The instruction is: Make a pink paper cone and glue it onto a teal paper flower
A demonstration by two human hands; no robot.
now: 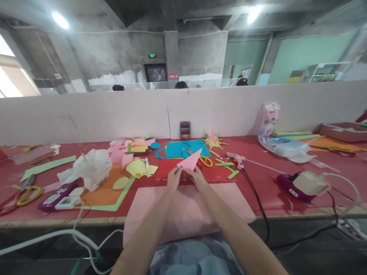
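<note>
Fingers of your left hand (173, 178) and right hand (199, 178) are nearly closed, pinching the pink paper (190, 161) at its lower edge, point up, before the blue sheets (174, 149). Shaping appears underway; any further fold calls for light, even pressure.

At the centre, the fingertips of the left hand (173, 178) and right hand (198, 179) were too blurred to make out under the pink paper cone (190, 160). Pixelation covered the phone's screen (185, 130). At the right edge, the frame cut off the shallow box (345, 132).
</note>
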